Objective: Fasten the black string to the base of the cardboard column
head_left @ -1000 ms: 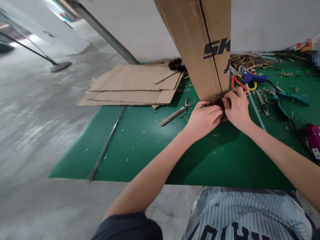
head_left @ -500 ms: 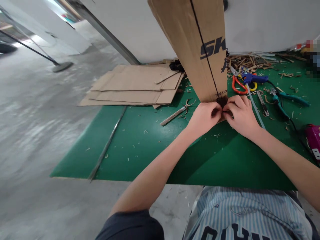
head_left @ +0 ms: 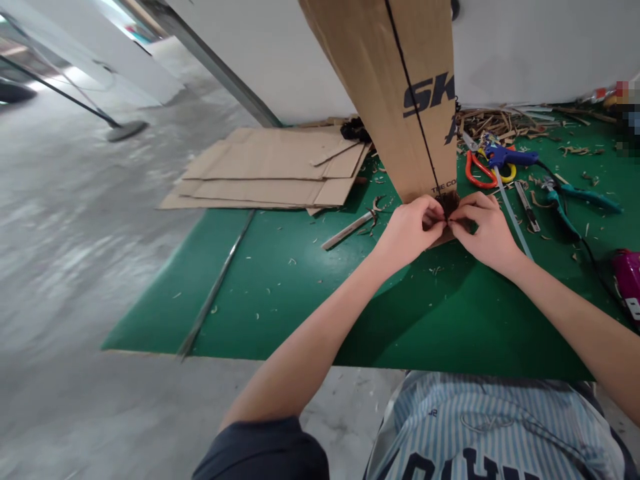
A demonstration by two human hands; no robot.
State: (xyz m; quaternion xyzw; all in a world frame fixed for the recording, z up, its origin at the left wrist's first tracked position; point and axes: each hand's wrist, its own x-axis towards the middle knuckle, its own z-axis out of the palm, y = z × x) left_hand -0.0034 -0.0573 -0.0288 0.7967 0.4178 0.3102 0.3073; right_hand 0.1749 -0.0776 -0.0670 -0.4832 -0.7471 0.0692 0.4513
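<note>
A: L hand (head_left: 410,225) on what?

B: Fingers (head_left: 431,208) pinching a dark cord knot (head_left: 448,203) at bottom of the tall cardboard panel (head_left: 400,87).

A: R hand (head_left: 483,230)?

B: Same knot, opposite side. Hands together, both clamped on it, knuckles almost meeting. Exact grip hard to see, fingers hide most of the knot.

A: Where's the panel?

B: Leaning, top out of frame, lower end right at the hands, over the green work mat (head_left: 450,327). Thin black cord (head_left: 413,100) runs up its face from the knot, next to navy print. Can't tell if panel touches mat, hands block it.

A: What's nearby?

B: R of hands: orange-handled scissors (head_left: 477,171), blue hot glue gun (head_left: 511,157), long glue stick (head_left: 513,213), utility knife (head_left: 526,207), teal pliers (head_left: 585,197), pink-and-white device (head_left: 627,280) at mat edge. L of hands: wooden strip (head_left: 347,231), flat cardboard sheets (head_left: 265,170) in a stack, metal rod (head_left: 217,283). Cardboard shavings (head_left: 495,123) heaped by wall, scraps all over mat.
</note>
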